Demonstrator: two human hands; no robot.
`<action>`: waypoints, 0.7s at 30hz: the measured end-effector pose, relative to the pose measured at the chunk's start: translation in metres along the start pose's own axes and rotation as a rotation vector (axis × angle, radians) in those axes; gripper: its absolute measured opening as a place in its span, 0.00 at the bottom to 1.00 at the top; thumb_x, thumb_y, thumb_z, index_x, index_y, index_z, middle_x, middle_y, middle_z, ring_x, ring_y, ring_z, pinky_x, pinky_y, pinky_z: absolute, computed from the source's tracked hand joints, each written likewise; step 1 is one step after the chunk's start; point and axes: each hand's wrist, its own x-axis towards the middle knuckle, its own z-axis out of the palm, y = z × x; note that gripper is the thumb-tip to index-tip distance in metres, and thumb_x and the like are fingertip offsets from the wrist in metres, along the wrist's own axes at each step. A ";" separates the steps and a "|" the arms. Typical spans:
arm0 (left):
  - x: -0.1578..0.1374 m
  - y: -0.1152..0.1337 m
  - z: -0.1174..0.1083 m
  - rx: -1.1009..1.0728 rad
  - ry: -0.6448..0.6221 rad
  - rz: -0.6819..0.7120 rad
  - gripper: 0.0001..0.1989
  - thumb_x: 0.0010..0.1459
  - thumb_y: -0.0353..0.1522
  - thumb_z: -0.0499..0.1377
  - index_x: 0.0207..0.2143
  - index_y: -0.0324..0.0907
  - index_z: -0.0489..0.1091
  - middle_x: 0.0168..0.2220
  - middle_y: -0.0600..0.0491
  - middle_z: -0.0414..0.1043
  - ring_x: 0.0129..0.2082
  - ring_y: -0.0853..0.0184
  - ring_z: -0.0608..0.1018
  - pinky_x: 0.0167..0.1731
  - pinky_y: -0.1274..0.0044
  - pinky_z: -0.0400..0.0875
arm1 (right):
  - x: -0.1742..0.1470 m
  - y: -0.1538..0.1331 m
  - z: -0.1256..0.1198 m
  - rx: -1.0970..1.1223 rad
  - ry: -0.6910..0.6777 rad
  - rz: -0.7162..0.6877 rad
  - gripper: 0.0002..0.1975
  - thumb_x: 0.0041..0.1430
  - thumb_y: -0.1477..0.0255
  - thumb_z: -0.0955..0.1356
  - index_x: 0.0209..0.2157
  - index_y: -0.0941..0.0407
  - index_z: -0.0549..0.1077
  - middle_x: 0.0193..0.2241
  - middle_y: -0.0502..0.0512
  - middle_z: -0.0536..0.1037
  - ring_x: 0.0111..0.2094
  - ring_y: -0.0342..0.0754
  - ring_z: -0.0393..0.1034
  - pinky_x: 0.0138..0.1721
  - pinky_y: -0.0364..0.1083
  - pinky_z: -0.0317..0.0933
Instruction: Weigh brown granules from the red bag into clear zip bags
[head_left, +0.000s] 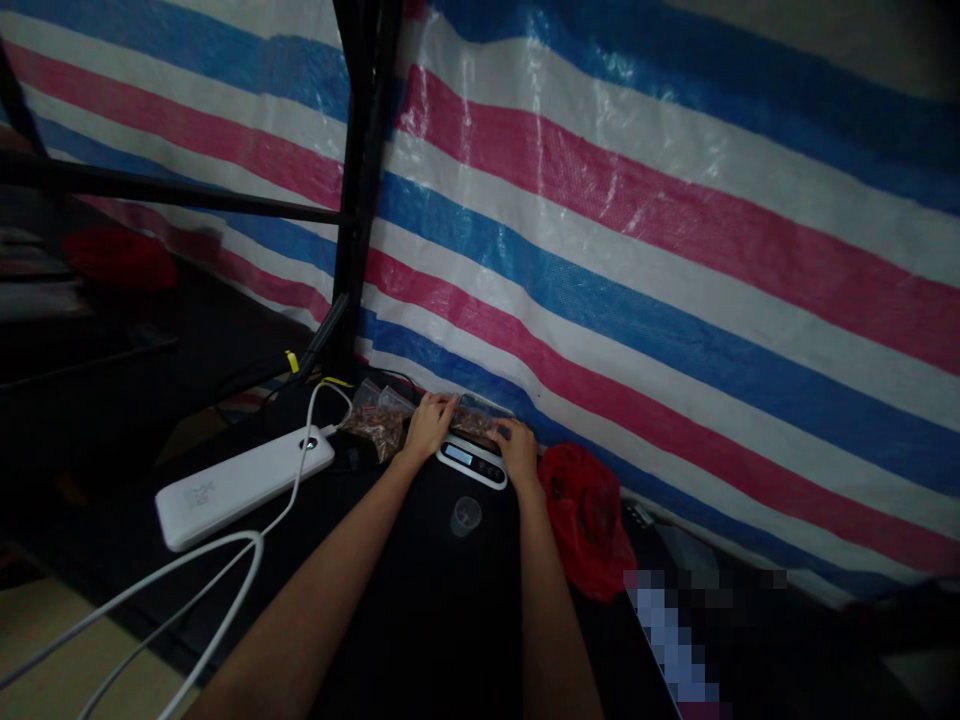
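Observation:
A small digital kitchen scale [471, 461] with a lit display stands on the black surface ahead of me. On it lies a clear plastic bag of small brown pieces [474, 422], partly hidden by my fingers. My left hand [430, 426] is closed at the bag's left edge. At its right edge my right hand [517, 448] has its fingers bent in against the plastic. More bags of brown pieces [379, 422] lie just left of my left hand. A small clear plastic cup [466, 515] stands in front of the scale, between my forearms.
A white power bank [244, 487] with a white cable [259, 545] lies to the left. Right of my right hand sits a red plastic bag [589, 515]. A striped plastic sheet [637, 280] hangs behind, beside a black metal post [360, 190]. A blurred-out bright patch [671, 640] is at lower right.

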 end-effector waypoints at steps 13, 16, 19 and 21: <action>0.001 -0.004 0.001 -0.014 0.094 0.003 0.21 0.62 0.35 0.38 0.41 0.42 0.69 0.37 0.50 0.70 0.40 0.66 0.68 0.46 0.71 0.60 | 0.009 0.008 -0.015 0.240 -0.196 0.129 0.08 0.46 0.74 0.67 0.30 0.58 0.76 0.28 0.54 0.77 0.28 0.45 0.70 0.31 0.42 0.62; 0.001 -0.005 0.002 -0.016 0.102 0.000 0.21 0.62 0.35 0.38 0.40 0.41 0.69 0.36 0.50 0.70 0.40 0.65 0.68 0.46 0.71 0.60 | 0.008 0.005 -0.023 0.189 -0.181 0.114 0.07 0.46 0.75 0.66 0.28 0.58 0.76 0.28 0.55 0.77 0.30 0.46 0.71 0.32 0.42 0.62; 0.001 -0.005 0.003 -0.010 0.112 0.003 0.21 0.62 0.36 0.37 0.39 0.40 0.69 0.37 0.50 0.70 0.40 0.65 0.68 0.46 0.71 0.59 | 0.007 0.001 -0.034 0.107 -0.173 0.094 0.06 0.46 0.75 0.67 0.28 0.59 0.76 0.28 0.55 0.77 0.31 0.46 0.71 0.35 0.42 0.61; 0.002 -0.005 0.003 -0.005 0.118 -0.002 0.21 0.62 0.36 0.37 0.38 0.39 0.69 0.37 0.49 0.70 0.40 0.65 0.68 0.46 0.71 0.59 | 0.006 -0.002 -0.047 0.058 -0.174 0.076 0.06 0.47 0.76 0.67 0.27 0.58 0.76 0.28 0.55 0.77 0.31 0.46 0.71 0.36 0.43 0.61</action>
